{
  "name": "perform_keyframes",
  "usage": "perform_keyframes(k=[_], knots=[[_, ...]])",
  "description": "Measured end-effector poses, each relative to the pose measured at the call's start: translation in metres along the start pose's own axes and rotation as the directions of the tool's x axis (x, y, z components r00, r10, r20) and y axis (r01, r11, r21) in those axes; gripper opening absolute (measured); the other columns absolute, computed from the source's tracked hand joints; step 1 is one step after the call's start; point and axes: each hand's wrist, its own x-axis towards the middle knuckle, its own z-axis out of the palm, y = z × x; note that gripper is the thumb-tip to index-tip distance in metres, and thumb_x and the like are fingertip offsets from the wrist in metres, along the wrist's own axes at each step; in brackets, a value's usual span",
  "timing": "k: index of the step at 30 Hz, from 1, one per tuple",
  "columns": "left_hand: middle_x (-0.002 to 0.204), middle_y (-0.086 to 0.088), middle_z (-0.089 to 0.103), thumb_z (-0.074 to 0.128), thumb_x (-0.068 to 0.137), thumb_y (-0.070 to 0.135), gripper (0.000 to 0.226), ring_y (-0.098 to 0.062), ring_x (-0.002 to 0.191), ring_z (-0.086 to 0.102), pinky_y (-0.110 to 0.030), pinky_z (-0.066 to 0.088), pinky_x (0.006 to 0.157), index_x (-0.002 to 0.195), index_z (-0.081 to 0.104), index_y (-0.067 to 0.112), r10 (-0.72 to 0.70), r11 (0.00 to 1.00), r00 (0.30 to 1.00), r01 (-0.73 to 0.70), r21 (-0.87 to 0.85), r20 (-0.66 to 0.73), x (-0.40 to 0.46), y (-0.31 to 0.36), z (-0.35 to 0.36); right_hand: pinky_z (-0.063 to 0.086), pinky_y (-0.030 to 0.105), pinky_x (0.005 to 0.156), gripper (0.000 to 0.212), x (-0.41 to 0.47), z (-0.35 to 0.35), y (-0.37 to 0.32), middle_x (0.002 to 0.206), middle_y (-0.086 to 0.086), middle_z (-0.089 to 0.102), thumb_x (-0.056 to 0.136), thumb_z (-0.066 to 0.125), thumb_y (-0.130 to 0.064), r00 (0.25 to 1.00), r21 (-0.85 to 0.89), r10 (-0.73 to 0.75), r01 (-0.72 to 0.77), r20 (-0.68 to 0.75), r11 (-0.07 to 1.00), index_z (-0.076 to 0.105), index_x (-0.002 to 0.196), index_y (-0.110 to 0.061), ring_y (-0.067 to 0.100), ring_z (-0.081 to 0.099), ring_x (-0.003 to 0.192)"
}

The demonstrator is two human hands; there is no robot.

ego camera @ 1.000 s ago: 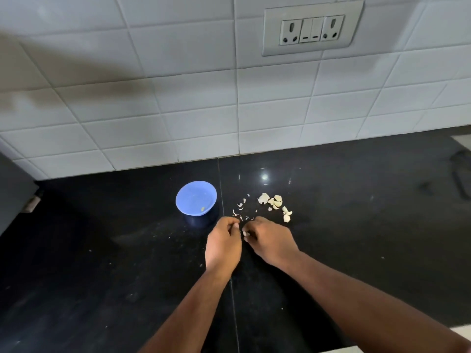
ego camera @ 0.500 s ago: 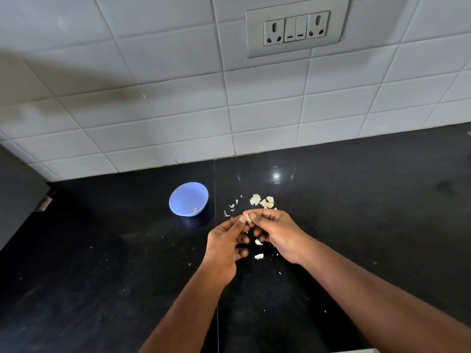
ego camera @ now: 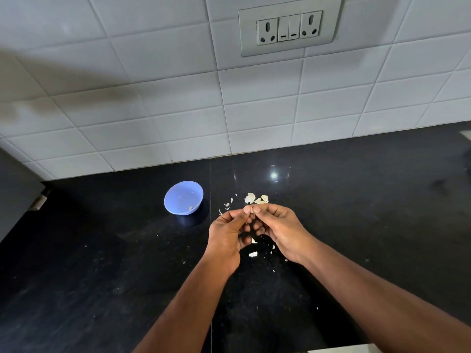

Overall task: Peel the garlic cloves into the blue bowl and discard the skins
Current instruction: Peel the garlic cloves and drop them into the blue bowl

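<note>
Pale garlic clove (ego camera: pixel 252 210) pinched between both hands' fingers (ego camera: pixel 246 209), right of blue bowl (ego camera: pixel 183 197).

1 head view, facing forward and down, near countertop (ego camera: pixel 102 250)

Small blue bowl (ego camera: pixel 183 197) upright on black counter, pale garlic skins (ego camera: pixel 255 199) beside.

The bowl (ego camera: pixel 183 197) left of the fingers (ego camera: pixel 246 209) is pale blue. Skins (ego camera: pixel 254 199) just beyond them are cream-white. The counter (ego camera: pixel 102 263) beneath is glossy black, speckled; white tiles (ego camera: pixel 178 98) behind, grey socket plate (ego camera: pixel 289 29).
</note>
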Motion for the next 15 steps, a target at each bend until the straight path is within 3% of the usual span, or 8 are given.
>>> perform_keyframes(k=[9, 15], knots=[[0.086, -0.005, 0.071, 0.069, 0.102, 0.017, 0.011, -0.008, 0.07, 0.06, -0.027, 0.048, 0.059, 0.102, 0.08, 0.014, 0.149, 0.98, 0.988, -0.153, 0.129, 0.038, 0.002, -0.005, -0.008, 0.056, 0.029, 0.072, 0.021, -0.001, -0.003, -0.004, 0.096, 0.015, 0.075, 0.097, 0.071, -0.011, 0.999, -0.017, -0.021, 0.021, -0.033, 1.0, 0.077, 0.115, -0.004, 0.018, 0.067, 0.08], [0.089, 0.001, 0.072, 0.076, 0.097, 0.019, 0.006, -0.008, 0.072, 0.062, -0.024, 0.053, 0.057, 0.103, 0.076, 0.017, 0.153, 0.965, 0.976, -0.114, 0.238, -0.153, 0.011, -0.007, -0.017, 0.061, 0.027, 0.07, 0.015, 0.006, -0.005, -0.009, 0.095, 0.014, 0.078, 0.094, 0.075, -0.005, 0.996, -0.21, 0.049, -0.063, -0.072, 0.976, 0.078, 0.108, -0.004, 0.017, 0.072, 0.077]])
